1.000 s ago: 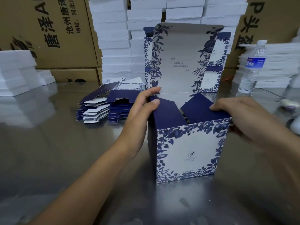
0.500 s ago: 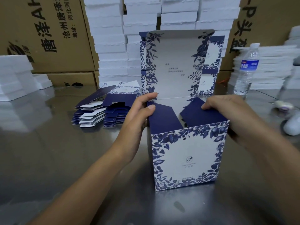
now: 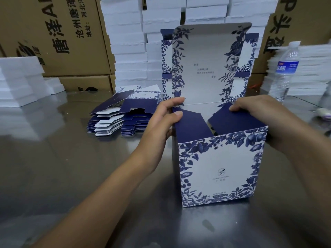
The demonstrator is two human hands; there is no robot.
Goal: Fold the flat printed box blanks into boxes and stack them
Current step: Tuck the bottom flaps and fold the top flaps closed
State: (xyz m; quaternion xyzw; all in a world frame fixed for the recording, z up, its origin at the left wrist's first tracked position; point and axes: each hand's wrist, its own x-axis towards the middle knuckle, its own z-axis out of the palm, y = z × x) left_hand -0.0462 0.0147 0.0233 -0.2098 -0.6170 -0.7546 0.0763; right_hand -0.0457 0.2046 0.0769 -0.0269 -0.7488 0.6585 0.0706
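A white box with blue floral print (image 3: pixel 220 169) stands upright on the steel table, its lid flap raised at the back. My left hand (image 3: pixel 163 120) grips the box's upper left edge, thumb on the left navy inner flap, which is folded inward. My right hand (image 3: pixel 265 119) holds the upper right edge, fingers pressing the right navy flap down into the opening. A pile of flat navy and white blanks (image 3: pixel 121 117) lies to the left. Finished boxes (image 3: pixel 165 68) are stacked behind the raised lid.
Stacks of white foam slabs (image 3: pixel 129 42) rise behind, more at the left (image 3: pixel 16 81) and right. Brown cartons (image 3: pixel 53 36) line the back wall. A water bottle (image 3: pixel 284 70) stands at the right. The reflective steel table (image 3: pixel 62 167) spreads in front.
Both side flaps have gone a little further inward under my fingers. The view has dropped slightly, so the box sits lower in the frame. My hands kept their places on the box.
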